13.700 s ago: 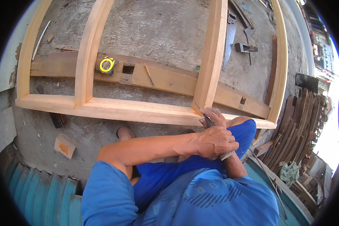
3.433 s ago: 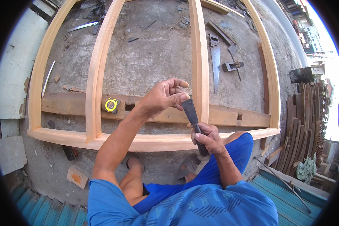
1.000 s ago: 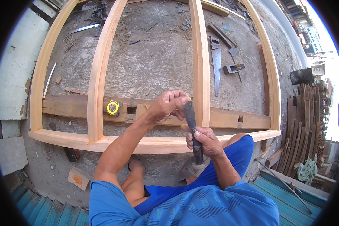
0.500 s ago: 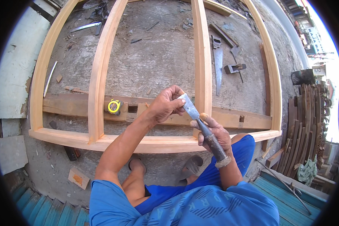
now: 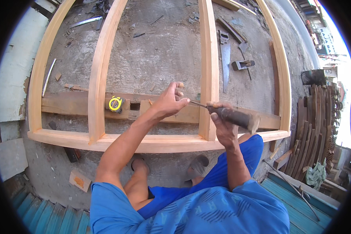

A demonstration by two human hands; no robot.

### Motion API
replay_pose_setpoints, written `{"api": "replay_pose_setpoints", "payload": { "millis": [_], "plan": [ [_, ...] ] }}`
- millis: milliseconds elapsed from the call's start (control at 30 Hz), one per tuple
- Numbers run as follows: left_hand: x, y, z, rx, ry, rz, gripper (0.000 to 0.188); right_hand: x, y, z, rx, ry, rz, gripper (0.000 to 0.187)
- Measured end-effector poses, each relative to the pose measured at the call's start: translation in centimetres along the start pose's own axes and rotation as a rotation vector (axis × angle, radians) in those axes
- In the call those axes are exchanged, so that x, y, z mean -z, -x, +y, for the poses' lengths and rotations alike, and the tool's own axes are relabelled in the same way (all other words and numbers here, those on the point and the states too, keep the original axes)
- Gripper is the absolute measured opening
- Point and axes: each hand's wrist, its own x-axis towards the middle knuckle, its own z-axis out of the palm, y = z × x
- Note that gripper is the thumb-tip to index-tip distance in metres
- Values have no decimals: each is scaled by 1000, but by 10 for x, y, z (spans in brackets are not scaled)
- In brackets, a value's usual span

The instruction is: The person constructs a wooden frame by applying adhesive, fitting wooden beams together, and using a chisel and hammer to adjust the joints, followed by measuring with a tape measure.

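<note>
A wood chisel with a dark, worn handle (image 5: 240,117) lies nearly level over the frame's upright, its thin blade seen edge-on and pointing left. My right hand (image 5: 224,128) is closed round the handle near the blade. At the blade's tip, the thumb of my left hand (image 5: 171,102) touches or almost touches the metal. The left fingers are half curled and stand apart from the thumb. Beneath both hands runs a pale wooden frame (image 5: 160,145) with several uprights. A thick old beam (image 5: 68,102) with mortise holes lies across under it.
A yellow tape measure (image 5: 115,104) rests on the beam. Right of centre on the ground are a handsaw (image 5: 225,58) and a hand plane (image 5: 243,64). A metal square (image 5: 85,22) lies far left. Stacked dark timber (image 5: 310,128) stands at right, near a blue-green slatted surface (image 5: 296,206).
The chisel has turned from its flat face to edge-on, and its handle end has swung up and right. My left fingers have loosened from the blade, with the thumb still by the tip.
</note>
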Motion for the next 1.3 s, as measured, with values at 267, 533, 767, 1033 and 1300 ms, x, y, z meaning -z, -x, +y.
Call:
{"api": "replay_pose_setpoints", "payload": {
  "millis": [267,533,767,1033,1300],
  "plan": [
    [-72,2,70,-369,-105,-167,65,3,-10,-7,-187,448,-239,25],
    [-125,-24,49,-248,306,-136,24,44,11,50,-442,487,-456,28],
    [-168,-34,3,-332,171,76,24,48,31,70,-298,439,-400,39],
    [-139,-75,54,-638,69,302,32,56,-60,97,103,861,-291,41],
    [-171,31,34,-1154,-235,169,42,49,-4,63,155,611,-276,32]
  ]
}}
